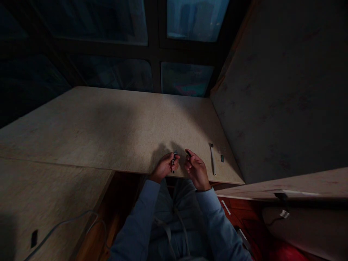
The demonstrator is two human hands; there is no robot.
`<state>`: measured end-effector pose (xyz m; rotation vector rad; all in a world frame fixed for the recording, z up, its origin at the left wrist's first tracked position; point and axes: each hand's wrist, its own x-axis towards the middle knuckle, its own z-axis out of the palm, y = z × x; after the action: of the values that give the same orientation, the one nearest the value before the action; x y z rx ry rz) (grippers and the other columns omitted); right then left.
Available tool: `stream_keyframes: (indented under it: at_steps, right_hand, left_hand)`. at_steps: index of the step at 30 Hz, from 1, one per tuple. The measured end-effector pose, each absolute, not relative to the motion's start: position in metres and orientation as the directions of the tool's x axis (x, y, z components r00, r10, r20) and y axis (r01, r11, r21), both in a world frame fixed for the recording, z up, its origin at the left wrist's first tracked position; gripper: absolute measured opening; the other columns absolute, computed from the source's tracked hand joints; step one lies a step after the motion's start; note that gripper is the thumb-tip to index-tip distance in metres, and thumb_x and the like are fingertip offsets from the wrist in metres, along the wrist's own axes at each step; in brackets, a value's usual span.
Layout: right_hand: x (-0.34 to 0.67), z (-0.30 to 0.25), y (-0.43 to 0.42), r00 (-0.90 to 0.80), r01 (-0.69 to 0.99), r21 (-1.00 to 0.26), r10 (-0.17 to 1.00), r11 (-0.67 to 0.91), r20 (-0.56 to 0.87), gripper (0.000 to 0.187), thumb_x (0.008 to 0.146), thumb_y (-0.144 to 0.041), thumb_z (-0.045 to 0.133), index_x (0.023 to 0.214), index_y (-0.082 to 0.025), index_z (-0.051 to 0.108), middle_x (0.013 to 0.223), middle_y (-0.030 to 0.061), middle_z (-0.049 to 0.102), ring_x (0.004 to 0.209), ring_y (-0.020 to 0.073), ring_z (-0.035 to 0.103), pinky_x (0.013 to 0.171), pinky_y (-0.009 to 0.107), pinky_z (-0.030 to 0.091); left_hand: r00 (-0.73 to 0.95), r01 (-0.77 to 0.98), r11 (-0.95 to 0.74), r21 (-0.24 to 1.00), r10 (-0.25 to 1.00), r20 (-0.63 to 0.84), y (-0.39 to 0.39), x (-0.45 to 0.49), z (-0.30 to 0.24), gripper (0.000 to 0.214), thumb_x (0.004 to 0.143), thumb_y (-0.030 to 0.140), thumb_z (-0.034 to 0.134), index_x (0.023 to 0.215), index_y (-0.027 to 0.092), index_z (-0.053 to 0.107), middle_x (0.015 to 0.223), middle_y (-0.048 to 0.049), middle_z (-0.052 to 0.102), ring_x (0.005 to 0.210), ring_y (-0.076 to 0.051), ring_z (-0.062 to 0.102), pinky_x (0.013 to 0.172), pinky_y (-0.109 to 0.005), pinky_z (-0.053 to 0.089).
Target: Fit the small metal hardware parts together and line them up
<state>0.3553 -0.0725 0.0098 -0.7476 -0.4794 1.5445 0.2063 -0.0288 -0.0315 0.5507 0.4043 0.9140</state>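
Note:
My left hand (165, 167) is closed around a small dark object (174, 158) at the near edge of a pale wooden tabletop (108, 127). My right hand (196, 169) sits just to its right, fingers pinched on another small dark piece (188, 153). The two hands are a few centimetres apart. The scene is dim, and what the pieces are cannot be made out. Both arms wear light blue sleeves.
A white toothbrush-like stick (212, 159) and a tiny dark green item (222, 158) lie on the tabletop to the right of my hands. A tall board (285, 90) walls the right side. Dark windows (190, 21) stand behind. A grey cable (67, 221) crosses a lower board at left.

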Motion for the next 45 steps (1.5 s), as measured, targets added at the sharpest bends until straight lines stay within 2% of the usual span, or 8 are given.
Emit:
stream_keyframes:
  at_steps: [11, 15, 21, 25, 30, 36, 40, 45]
  right_hand:
    - [0.359, 0.001, -0.074, 0.0, -0.581, -0.8, 0.983, -0.152, -0.186, 0.059, 0.066, -0.045, 0.082, 0.114, -0.015, 0.064, 0.082, 0.0036, 0.059, 0.054, 0.0056, 0.045, 0.05, 0.02, 0.033]
    - [0.357, 0.005, -0.075, -0.029, -0.564, -0.811, 0.985, -0.156, -0.17, 0.06, 0.065, -0.046, 0.082, 0.113, -0.015, 0.063, 0.082, 0.0043, 0.061, 0.053, 0.0061, 0.045, 0.05, 0.021, 0.032]
    - [0.358, 0.003, -0.076, -0.082, -0.536, -0.835, 0.992, -0.123, -0.093, 0.054, 0.073, -0.046, 0.078, 0.117, -0.018, 0.062, 0.084, 0.004, 0.059, 0.056, 0.0059, 0.045, 0.053, 0.021, 0.033]
    - [0.362, -0.001, -0.077, -0.075, -0.513, -0.849, 0.992, -0.126, -0.102, 0.057, 0.074, -0.047, 0.077, 0.12, -0.017, 0.061, 0.074, 0.0023, 0.054, 0.057, 0.0064, 0.043, 0.056, 0.02, 0.032]
    - [0.366, -0.001, -0.077, -0.08, -0.47, -0.874, 0.992, -0.123, -0.097, 0.057, 0.075, -0.048, 0.076, 0.119, -0.016, 0.062, 0.066, 0.0004, 0.049, 0.058, 0.0082, 0.042, 0.058, 0.022, 0.032]
    - [0.367, -0.004, -0.077, -0.093, -0.406, -0.909, 0.993, -0.099, -0.066, 0.051, 0.076, -0.046, 0.075, 0.118, -0.018, 0.065, 0.087, 0.005, 0.059, 0.061, 0.0082, 0.044, 0.061, 0.024, 0.036]
    - [0.368, -0.007, -0.077, -0.127, -0.42, -0.905, 0.992, -0.074, -0.022, 0.044, 0.079, -0.041, 0.074, 0.118, -0.022, 0.067, 0.09, 0.0043, 0.059, 0.064, 0.0078, 0.046, 0.061, 0.022, 0.036]
    - [0.368, -0.01, -0.077, -0.152, -0.434, -0.898, 0.988, -0.066, 0.001, 0.041, 0.081, -0.038, 0.071, 0.119, -0.024, 0.067, 0.094, 0.0052, 0.06, 0.066, 0.0083, 0.046, 0.062, 0.023, 0.036]
  left_hand:
    - [0.585, -0.526, 0.45, 0.722, 0.807, -0.077, -0.034, 0.204, -0.028, 0.045, 0.078, 0.049, 0.071, 0.074, 0.007, 0.055, 0.058, -0.0009, 0.042, 0.046, -0.008, 0.039, 0.048, -0.024, 0.027]
    - [0.564, -0.492, 0.449, 0.746, 0.817, -0.12, -0.034, 0.204, -0.026, 0.05, 0.073, 0.053, 0.074, 0.072, 0.007, 0.055, 0.055, -0.0011, 0.042, 0.044, -0.007, 0.038, 0.046, -0.023, 0.026]
    - [0.565, -0.483, 0.406, 0.776, 0.821, -0.079, -0.033, 0.206, -0.027, 0.048, 0.075, 0.052, 0.072, 0.08, 0.006, 0.062, 0.056, -0.0007, 0.042, 0.043, -0.006, 0.037, 0.045, -0.022, 0.026]
    - [0.605, -0.443, 0.37, 0.817, 0.796, -0.032, -0.035, 0.205, -0.028, 0.051, 0.077, 0.056, 0.069, 0.087, 0.006, 0.065, 0.057, -0.0021, 0.044, 0.045, -0.007, 0.037, 0.046, -0.021, 0.026]
    - [0.624, -0.393, 0.36, 0.846, 0.781, -0.042, -0.035, 0.204, -0.025, 0.057, 0.074, 0.061, 0.069, 0.084, 0.005, 0.065, 0.058, -0.0026, 0.044, 0.046, -0.006, 0.037, 0.047, -0.021, 0.025]
    - [0.65, -0.388, 0.354, 0.851, 0.759, -0.019, -0.034, 0.204, -0.031, 0.053, 0.075, 0.058, 0.07, 0.086, 0.006, 0.064, 0.061, -0.0028, 0.045, 0.048, -0.007, 0.037, 0.048, -0.022, 0.024]
    - [0.669, -0.383, 0.349, 0.855, 0.744, -0.004, -0.033, 0.202, -0.036, 0.05, 0.076, 0.054, 0.071, 0.085, 0.006, 0.061, 0.063, -0.0035, 0.046, 0.05, -0.007, 0.038, 0.049, -0.022, 0.025]
    - [0.669, -0.354, 0.334, 0.873, 0.743, -0.013, -0.033, 0.202, -0.031, 0.054, 0.074, 0.059, 0.07, 0.079, 0.007, 0.059, 0.059, -0.0023, 0.043, 0.049, -0.007, 0.036, 0.049, -0.023, 0.023]
